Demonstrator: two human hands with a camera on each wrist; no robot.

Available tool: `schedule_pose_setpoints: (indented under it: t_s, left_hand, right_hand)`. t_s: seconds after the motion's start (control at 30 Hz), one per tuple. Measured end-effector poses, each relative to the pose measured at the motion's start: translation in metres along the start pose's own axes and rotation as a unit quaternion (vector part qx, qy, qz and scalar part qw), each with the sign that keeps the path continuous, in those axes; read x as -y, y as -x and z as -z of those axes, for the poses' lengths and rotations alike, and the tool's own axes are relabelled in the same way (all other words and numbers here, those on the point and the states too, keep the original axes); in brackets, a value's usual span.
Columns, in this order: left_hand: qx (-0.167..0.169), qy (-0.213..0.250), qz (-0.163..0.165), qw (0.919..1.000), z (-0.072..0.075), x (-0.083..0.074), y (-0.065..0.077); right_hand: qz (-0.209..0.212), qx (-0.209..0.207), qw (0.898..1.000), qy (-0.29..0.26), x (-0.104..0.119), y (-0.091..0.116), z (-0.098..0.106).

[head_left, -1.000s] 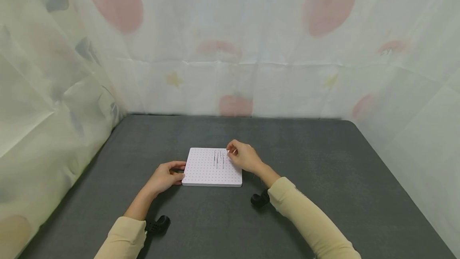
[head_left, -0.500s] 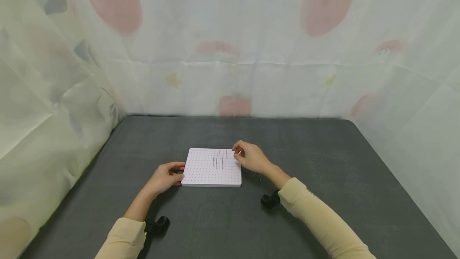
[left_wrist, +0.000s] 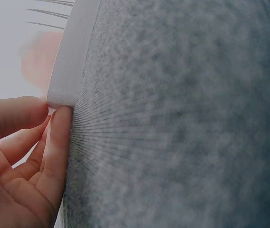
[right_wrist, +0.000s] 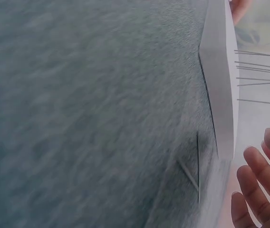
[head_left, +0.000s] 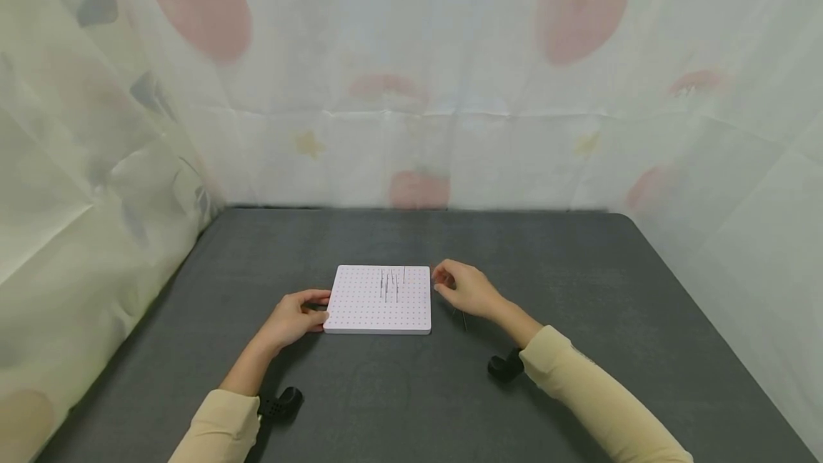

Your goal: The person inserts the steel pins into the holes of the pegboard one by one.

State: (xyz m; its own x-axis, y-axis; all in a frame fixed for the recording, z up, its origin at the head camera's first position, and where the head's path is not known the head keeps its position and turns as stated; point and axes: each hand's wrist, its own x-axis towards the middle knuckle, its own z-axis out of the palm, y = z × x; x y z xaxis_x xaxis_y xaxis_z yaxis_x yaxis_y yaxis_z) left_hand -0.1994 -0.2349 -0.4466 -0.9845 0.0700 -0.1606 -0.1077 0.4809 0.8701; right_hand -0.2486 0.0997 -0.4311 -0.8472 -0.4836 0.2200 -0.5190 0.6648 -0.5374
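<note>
A white pegboard [head_left: 360, 316] with rows of small holes lies flat on the table. Several thin metal pins [head_left: 396, 288] stand upright in its back right part; they show again as pins [right_wrist: 258, 78] in the right wrist view. My left hand [head_left: 288, 320] touches the board's left edge, thumb by the front corner and fingers farther back. Off the board's right edge, my right hand [head_left: 469, 288] hovers with fingers loosely bent and nothing between them. Below it, loose pins [right_wrist: 187, 173] lie crossed on the table, partly hidden from the head camera.
The dark grey table [head_left: 386, 399] runs back to a pale curtain [head_left: 501, 156] with fruit prints. Another curtain [head_left: 83, 249] borders the left side. A black wrist device [head_left: 283, 402] hangs at the left sleeve, another device [head_left: 506, 366] at the right.
My right hand has moved right from the pin at the board's back right to beyond the edge. That pin stands free of the fingers. The left hand has stayed in place.
</note>
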Motion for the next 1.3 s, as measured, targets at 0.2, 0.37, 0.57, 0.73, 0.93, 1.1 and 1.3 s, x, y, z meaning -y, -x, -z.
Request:
schedule_pose_setpoints:
  t_s: [0.2, 0.37, 0.57, 0.73, 0.93, 1.1, 1.3]
  left_hand:
    - [0.005, 0.003, -0.003, 1.0000, 0.001, 0.000, 0.000]
    - [0.007, 0.008, -0.005, 0.9999, 0.001, 0.001, -0.001]
    - [0.007, 0.007, -0.006, 0.9999, 0.001, 0.001, -0.001]
    - [0.007, 0.005, -0.005, 1.0000, 0.001, 0.001, -0.001]
    - [0.008, 0.004, -0.005, 1.0000, 0.002, 0.000, 0.000]
    - [0.005, 0.003, -0.003, 1.0000, 0.001, 0.001, 0.000]
    - [0.002, 0.005, -0.003, 1.0000, 0.000, 0.000, 0.000]
  right_hand:
    - [0.009, 0.004, 1.000, 0.011, -0.007, 0.012, 0.006]
    - [0.007, 0.005, 1.000, 0.020, -0.013, 0.021, 0.009]
    - [-0.007, 0.016, 1.000, 0.022, -0.018, 0.032, 0.010]
    - [-0.013, 0.029, 0.999, 0.026, -0.021, 0.040, 0.011]
    - [-0.018, 0.032, 0.998, 0.044, -0.023, 0.045, 0.010]
    - [-0.026, 0.037, 0.996, 0.071, -0.024, 0.046, 0.008]
    - [-0.055, 0.041, 0.993, 0.100, -0.021, 0.045, 0.003]
